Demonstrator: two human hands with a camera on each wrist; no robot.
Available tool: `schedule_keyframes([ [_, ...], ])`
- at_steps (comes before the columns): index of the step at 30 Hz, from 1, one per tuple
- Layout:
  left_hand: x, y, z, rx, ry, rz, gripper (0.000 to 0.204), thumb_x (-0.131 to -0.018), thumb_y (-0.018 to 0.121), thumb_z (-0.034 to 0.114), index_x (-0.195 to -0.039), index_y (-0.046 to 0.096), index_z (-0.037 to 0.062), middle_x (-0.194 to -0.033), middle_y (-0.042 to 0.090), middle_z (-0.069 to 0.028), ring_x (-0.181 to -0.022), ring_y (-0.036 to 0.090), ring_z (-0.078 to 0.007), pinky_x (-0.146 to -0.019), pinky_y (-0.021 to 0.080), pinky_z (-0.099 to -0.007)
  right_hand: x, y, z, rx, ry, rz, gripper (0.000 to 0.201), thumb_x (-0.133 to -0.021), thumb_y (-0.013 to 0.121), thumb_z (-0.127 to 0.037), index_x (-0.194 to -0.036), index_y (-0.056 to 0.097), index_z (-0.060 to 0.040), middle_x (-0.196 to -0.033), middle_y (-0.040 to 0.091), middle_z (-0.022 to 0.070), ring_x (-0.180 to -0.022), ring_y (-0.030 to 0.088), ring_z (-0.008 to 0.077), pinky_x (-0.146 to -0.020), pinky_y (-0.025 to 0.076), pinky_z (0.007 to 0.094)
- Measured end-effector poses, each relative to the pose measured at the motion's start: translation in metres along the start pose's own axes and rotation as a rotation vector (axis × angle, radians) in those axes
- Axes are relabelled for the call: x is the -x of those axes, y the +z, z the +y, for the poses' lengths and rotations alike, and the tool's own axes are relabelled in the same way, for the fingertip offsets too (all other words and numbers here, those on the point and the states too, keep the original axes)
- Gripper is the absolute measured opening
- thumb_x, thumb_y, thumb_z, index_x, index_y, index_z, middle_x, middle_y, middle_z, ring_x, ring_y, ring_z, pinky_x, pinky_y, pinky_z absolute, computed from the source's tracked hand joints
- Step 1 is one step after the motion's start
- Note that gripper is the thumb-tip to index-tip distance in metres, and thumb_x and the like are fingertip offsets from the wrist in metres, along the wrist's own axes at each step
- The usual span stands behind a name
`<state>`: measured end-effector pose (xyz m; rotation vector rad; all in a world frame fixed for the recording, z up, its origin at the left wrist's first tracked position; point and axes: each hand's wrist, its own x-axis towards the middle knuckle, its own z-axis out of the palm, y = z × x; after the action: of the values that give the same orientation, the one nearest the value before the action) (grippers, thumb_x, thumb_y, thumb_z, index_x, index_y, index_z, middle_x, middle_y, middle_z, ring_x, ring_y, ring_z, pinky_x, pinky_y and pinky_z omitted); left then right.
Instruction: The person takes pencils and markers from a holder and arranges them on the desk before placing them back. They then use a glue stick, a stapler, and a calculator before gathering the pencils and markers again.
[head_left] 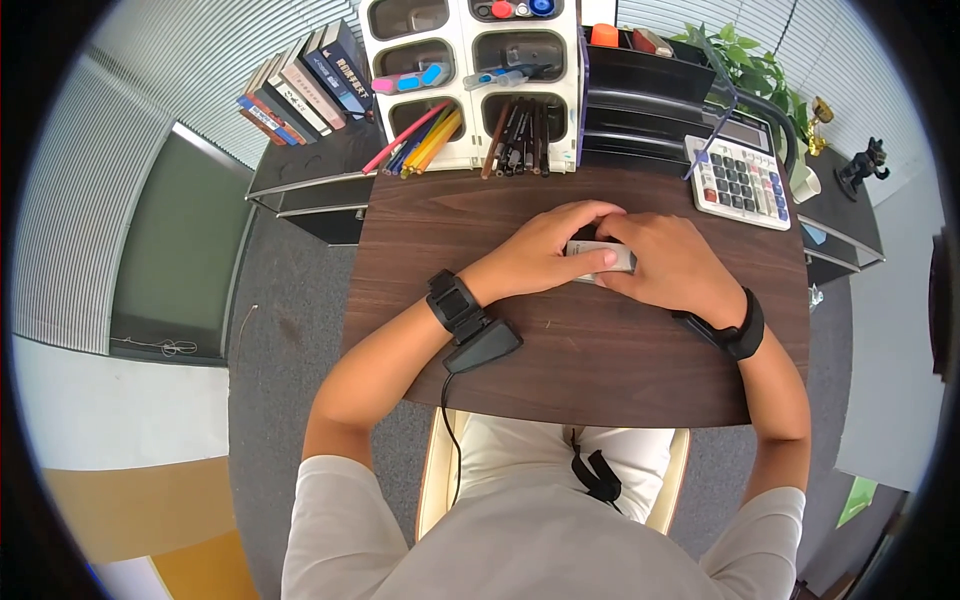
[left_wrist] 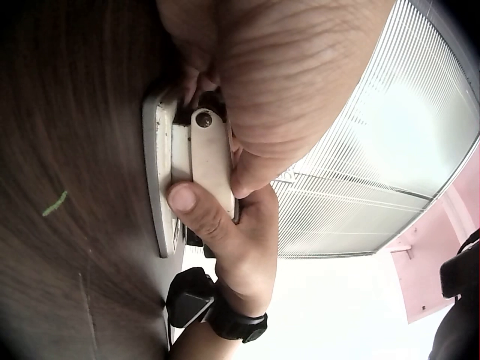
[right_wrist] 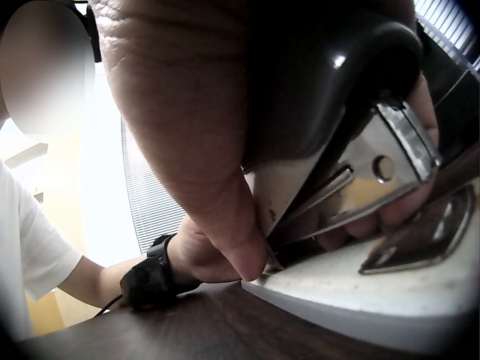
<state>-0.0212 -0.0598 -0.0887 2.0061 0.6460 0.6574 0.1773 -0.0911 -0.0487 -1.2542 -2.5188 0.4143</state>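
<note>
A stapler (head_left: 625, 261) stands on the dark wooden desk (head_left: 560, 360), largely covered by the two hands. My left hand (head_left: 540, 252) holds it from the left, with the thumb along its near side. From the other side my right hand (head_left: 685, 265) grips it, fingers bent over its far part. The left wrist view shows the pale side arm (left_wrist: 211, 154) with a rivet and the right thumb (left_wrist: 196, 206) against the side. In the right wrist view, the dark top and metal magazine (right_wrist: 360, 187) sit raised at an angle over the white base (right_wrist: 337, 289).
An organizer (head_left: 465, 85) with pencils and markers stands at the back. Right of it are a black rack (head_left: 645, 75) and a calculator (head_left: 740, 180). Books (head_left: 310, 85) stand at far left. A black device (head_left: 485, 345) with a cable hangs by the left wrist.
</note>
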Motion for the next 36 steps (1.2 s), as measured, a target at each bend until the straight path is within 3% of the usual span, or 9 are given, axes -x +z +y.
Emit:
schedule_keyframes([
  [36,0.0001,-0.0008,0.0005,0.014,0.001,-0.021,0.054,-0.092,0.061,0.033,-0.134,0.046,0.0029,-0.127,0.056,-0.0157,-0.118,0.053,-0.0256,-0.101,0.040,-0.0361,0.0004,0.0013,-0.0001,-0.013,-0.020,0.027,0.029,-0.072,0.072,-0.025,-0.089,0.061,-0.0039,-0.078,0.066,0.0172,-0.074,0.064,0.0366,-0.065,0.050,0.0452],
])
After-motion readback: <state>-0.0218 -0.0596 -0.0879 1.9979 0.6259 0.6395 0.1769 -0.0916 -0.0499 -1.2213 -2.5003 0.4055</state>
